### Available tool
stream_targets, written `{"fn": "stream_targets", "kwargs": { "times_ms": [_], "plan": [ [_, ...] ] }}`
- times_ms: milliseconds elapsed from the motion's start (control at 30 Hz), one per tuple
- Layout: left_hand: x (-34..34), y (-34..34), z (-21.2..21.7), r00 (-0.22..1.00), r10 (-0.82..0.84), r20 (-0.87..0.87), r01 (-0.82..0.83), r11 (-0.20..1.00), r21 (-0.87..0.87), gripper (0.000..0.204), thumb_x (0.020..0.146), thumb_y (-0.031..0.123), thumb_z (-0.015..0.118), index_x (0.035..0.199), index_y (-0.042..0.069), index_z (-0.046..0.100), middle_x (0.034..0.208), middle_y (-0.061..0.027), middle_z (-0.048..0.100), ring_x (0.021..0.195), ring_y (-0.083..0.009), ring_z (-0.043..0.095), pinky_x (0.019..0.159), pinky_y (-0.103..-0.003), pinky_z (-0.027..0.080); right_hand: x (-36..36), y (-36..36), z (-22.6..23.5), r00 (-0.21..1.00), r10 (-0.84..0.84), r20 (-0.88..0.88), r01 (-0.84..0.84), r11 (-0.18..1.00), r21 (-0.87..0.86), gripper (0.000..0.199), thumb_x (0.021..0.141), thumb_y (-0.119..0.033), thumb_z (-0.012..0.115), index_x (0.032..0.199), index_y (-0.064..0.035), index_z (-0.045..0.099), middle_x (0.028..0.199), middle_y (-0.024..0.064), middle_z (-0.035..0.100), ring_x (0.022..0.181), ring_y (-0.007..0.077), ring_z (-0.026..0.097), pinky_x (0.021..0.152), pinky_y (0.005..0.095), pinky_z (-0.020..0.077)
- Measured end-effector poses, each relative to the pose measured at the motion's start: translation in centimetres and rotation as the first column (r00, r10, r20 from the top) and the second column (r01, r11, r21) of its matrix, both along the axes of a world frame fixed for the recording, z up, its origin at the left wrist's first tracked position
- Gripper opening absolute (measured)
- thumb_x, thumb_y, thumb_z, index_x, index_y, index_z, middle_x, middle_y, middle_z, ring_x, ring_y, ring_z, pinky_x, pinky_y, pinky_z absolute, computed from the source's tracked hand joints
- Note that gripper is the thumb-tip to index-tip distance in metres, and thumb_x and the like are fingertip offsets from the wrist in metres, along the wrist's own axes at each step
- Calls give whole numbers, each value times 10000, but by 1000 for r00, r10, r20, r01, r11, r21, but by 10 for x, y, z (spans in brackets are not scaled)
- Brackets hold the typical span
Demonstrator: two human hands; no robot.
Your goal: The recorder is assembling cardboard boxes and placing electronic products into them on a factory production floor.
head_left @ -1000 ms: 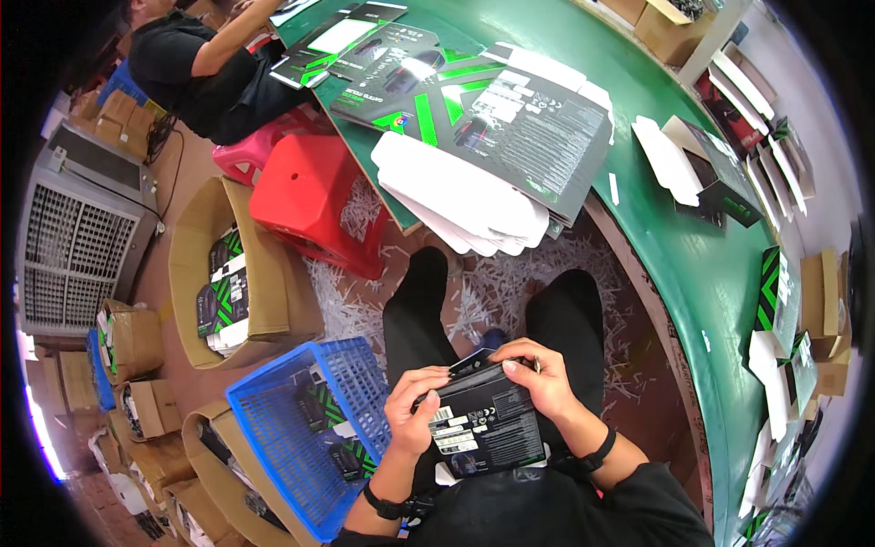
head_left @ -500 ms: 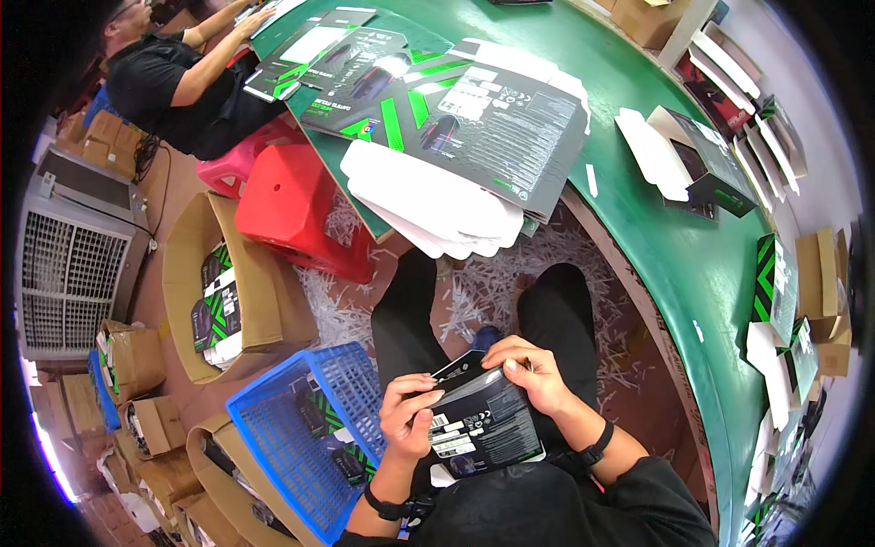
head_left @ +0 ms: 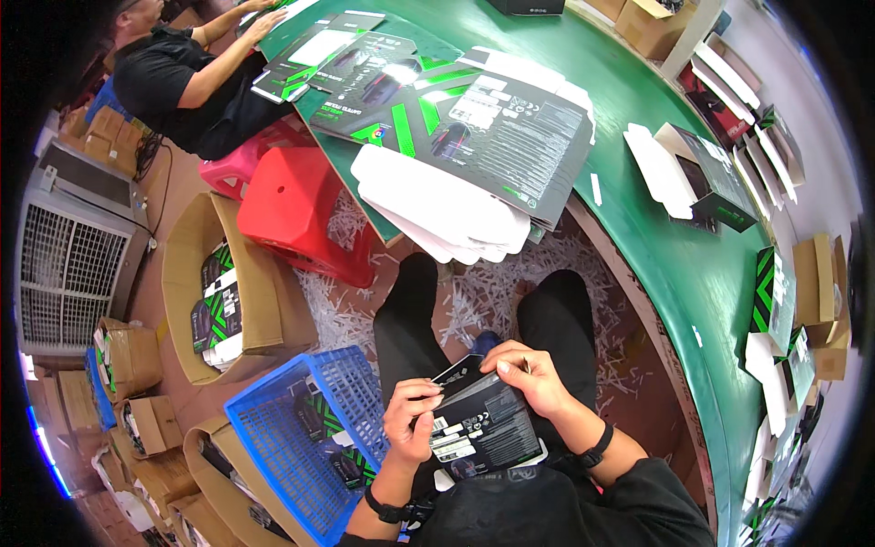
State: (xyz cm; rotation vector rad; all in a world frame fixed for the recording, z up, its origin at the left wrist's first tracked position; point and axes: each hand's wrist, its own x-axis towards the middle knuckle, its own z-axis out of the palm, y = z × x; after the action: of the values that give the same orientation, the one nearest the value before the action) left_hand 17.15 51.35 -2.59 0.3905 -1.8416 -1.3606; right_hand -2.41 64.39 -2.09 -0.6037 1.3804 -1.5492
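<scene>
Holding: small black printed box (head_left: 478,424), over the lap, just right of the blue basket (head_left: 301,447).
Left hand (head_left: 410,421): clasped on the box's left edge, thumb and fingers pinching it.
Right hand (head_left: 529,374): closed on the top right corner, fingertips at the end flap (head_left: 456,372).
Flap: raised at the box's top end, apparently not yet tucked shut.
Done, judging by the scene: box folded into shape; more black-and-green boxes lying in the basket and in the open brown carton (head_left: 219,292).
Left, judging by the scene: flap to close; stack of flat printed sheets (head_left: 456,118) and white blanks (head_left: 437,205) waiting on the green table (head_left: 674,264).
Nearby: another person (head_left: 187,82) busy at the table's far end; red stool (head_left: 296,214) beside the carton.
</scene>
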Motion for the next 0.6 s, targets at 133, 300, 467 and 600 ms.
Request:
{"fn": "stream_targets", "kwargs": {
  "times_ms": [133,300,467,600],
  "plan": [
    [2,0,-3,1000,16,-20,-15,999,37,200,951,160,603,945,-18,693,1010,-180,680,965,-328,643,873,-433,518,-7,4,2,994,104,-46,-107,990,-90,256,1000,-217,622,1058,0,745,1114,92,647,1037,182,599,926,323,457],
    [3,1,-1,1000,26,-15,-26,1000,12,252,962,209,599,951,-22,697,1005,-182,681,956,-331,643,855,-427,515,-12,5,0,986,153,-64,-160,979,-126,283,1004,-248,617,1089,-11,746,1131,99,639,1058,196,593,935,334,454],
    [7,1,-2,999,25,-27,-25,1000,-3,258,968,211,592,953,-24,698,1001,-185,679,954,-333,643,851,-425,516,-13,6,4,980,189,-65,-197,968,-154,325,1009,-291,605,1097,-15,753,1130,110,634,1070,215,590,947,337,450],
    [7,3,1,999,22,-23,-22,1000,-6,262,972,215,589,946,-19,704,999,-187,676,953,-335,638,848,-428,517,-12,9,1,977,179,-116,-198,962,-185,349,1004,-315,609,1101,-13,755,1136,117,628,1071,228,590,942,350,457]
  ]
}}
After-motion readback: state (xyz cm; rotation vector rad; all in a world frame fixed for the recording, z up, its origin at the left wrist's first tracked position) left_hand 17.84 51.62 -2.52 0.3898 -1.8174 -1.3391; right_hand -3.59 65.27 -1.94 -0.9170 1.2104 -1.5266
